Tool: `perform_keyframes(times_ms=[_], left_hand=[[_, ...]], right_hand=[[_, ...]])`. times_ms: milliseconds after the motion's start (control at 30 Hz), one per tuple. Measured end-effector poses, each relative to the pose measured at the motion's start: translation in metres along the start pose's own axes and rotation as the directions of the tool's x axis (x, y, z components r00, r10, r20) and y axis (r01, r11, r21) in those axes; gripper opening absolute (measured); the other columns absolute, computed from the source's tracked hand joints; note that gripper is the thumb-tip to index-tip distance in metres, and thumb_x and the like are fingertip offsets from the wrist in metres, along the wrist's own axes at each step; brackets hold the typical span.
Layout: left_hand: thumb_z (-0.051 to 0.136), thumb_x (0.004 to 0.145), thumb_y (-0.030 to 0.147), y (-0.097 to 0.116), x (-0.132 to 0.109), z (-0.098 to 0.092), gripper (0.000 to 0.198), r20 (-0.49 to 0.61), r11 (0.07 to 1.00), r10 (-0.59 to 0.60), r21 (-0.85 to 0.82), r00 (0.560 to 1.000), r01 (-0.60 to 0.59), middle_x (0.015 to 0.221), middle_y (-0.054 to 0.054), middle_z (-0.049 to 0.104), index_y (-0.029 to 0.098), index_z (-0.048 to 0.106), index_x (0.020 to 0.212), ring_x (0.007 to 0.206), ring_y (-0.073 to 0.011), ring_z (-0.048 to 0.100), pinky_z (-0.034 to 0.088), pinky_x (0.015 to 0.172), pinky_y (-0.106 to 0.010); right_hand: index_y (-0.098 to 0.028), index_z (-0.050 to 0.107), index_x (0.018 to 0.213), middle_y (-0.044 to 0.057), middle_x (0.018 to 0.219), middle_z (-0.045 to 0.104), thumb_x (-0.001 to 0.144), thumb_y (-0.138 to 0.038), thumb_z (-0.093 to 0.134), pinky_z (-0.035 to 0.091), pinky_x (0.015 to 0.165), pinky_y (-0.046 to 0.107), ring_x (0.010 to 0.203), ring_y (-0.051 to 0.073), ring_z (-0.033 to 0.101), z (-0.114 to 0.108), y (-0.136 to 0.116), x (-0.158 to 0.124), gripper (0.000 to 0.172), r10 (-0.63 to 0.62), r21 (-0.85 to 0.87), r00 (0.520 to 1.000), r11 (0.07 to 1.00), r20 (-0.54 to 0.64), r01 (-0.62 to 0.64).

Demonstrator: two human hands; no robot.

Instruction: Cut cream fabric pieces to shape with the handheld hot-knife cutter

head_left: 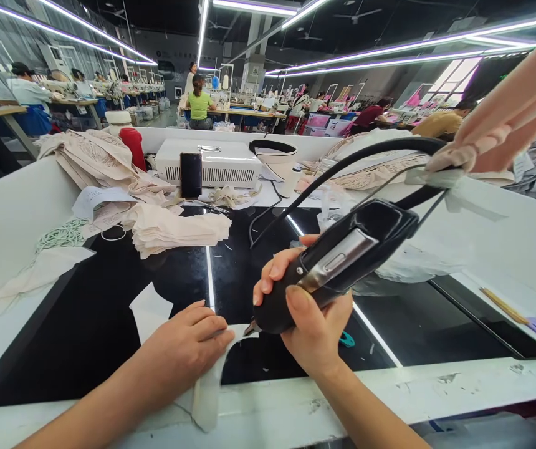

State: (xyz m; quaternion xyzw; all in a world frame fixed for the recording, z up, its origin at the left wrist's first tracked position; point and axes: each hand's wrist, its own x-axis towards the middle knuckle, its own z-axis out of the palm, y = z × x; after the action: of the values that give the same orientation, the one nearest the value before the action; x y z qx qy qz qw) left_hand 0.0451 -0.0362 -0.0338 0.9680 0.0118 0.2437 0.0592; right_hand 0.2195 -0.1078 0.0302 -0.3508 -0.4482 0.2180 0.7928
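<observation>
My right hand (312, 312) is wrapped round a black corded handheld cutter (338, 262) with a silver lever on its side. Its pointed metal tip meets the edge of a pale fabric strip (209, 380). My left hand (193, 340) lies flat over that strip, fingers stretched out and close together, just left of the tip. Part of the strip is hidden under the palm, and its lower end hangs over the table's front border. Beyond my left wrist lies a white angular piece (151, 310). A small teal object (346, 339) shows behind my right hand.
A pink cloth sling (506, 125) holds up the cutter's cord. Stacked pale fabric pieces (179, 227) and mint cord (62, 236) lie left on the black tabletop (109, 337). A white vented box (230, 163) and phone (191, 175) stand behind. Clear plastic (412, 259) lies right.
</observation>
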Motion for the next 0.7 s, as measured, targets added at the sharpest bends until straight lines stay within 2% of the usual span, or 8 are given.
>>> perform_keyframes(times_ms=[267,433,600,700], left_hand=[[0.044,0.105,0.008,-0.0009,-0.0006,0.0004,0.021,0.025,1.000,-0.010,-0.013,1.000,0.010,0.101,-0.006,0.068,0.014,0.062,0.114,0.093,-0.0194,0.066,0.056,0.096,-0.041],[0.045,0.104,0.006,-0.0007,-0.0019,0.0005,0.023,0.028,1.000,0.001,0.004,1.000,-0.002,0.103,-0.006,0.068,0.014,0.061,0.119,0.095,-0.0190,0.066,0.055,0.098,-0.040],[0.046,0.104,0.006,-0.0011,-0.0007,-0.0010,0.023,0.039,1.000,0.002,-0.002,0.999,-0.002,0.103,-0.006,0.067,0.014,0.061,0.119,0.096,-0.0192,0.066,0.056,0.099,-0.041],[0.044,0.105,0.008,-0.0010,-0.0026,-0.0010,0.024,0.034,1.000,-0.011,-0.015,0.999,0.012,0.106,-0.006,0.067,0.015,0.060,0.121,0.098,-0.0194,0.066,0.053,0.105,-0.046]], right_hand=[[-0.030,0.054,0.121,-0.004,0.085,0.062,0.086,-0.035,0.078,0.055,0.049,0.028,0.057,0.012,0.061,0.0000,0.0026,-0.0048,0.042,0.013,-0.007,0.999,1.000,0.041,-0.013],[-0.031,0.056,0.116,-0.005,0.080,0.061,0.084,-0.034,0.079,0.054,0.046,0.027,0.055,0.012,0.060,-0.0038,-0.0029,0.0002,0.040,-0.020,-0.032,0.999,0.999,-0.036,0.019],[-0.030,0.055,0.117,-0.005,0.081,0.061,0.085,-0.033,0.078,0.055,0.047,0.028,0.055,0.012,0.061,-0.0067,-0.0013,-0.0013,0.040,-0.018,-0.047,1.000,0.999,-0.023,0.017],[-0.030,0.055,0.117,-0.005,0.082,0.061,0.086,-0.033,0.078,0.055,0.047,0.028,0.055,0.012,0.061,-0.0064,-0.0008,-0.0029,0.039,-0.013,-0.060,1.000,0.998,-0.022,0.011]])
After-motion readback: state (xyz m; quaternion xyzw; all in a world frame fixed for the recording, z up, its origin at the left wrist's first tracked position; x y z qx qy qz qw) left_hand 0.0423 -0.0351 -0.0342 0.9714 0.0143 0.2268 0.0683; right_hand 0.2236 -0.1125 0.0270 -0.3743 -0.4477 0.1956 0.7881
